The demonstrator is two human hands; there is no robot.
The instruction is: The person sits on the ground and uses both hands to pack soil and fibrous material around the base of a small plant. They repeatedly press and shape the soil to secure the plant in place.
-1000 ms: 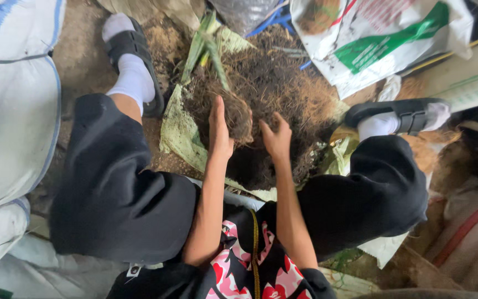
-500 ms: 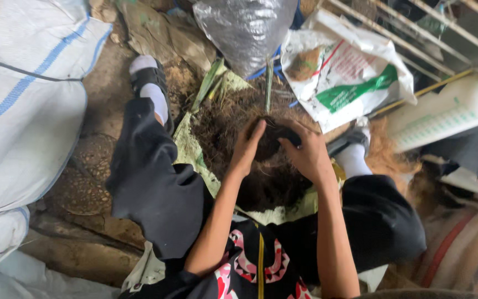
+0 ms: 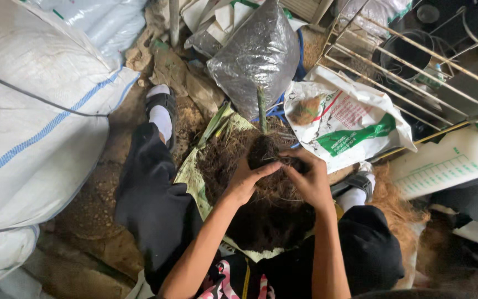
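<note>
The dark root ball (image 3: 265,152) sits between your two hands, raised just over the heap of fibrous soil mix (image 3: 261,194), with a thin green stem (image 3: 261,108) rising from its top; the long axis of stem and ball runs away from you, towards the grey plastic bag (image 3: 258,55) at the far side of the heap. Your left hand (image 3: 244,180) cups the ball from its left and under side, fingers curled onto it, while your right hand (image 3: 308,180) closes over it from the right and near side, fingertips pressing into the roots and loose fibres. Both hands grasp the ball, and neither is clearly the nearer, since they meet around it. The heap lies on a pale sheet (image 3: 192,177) spread on the ground between your legs, your left foot in a sandal (image 3: 161,108) at the heap's far-left edge. A printed white sack (image 3: 355,124) lies open just right of the ball, and a large woven white sack (image 3: 34,116) fills the left.
</note>
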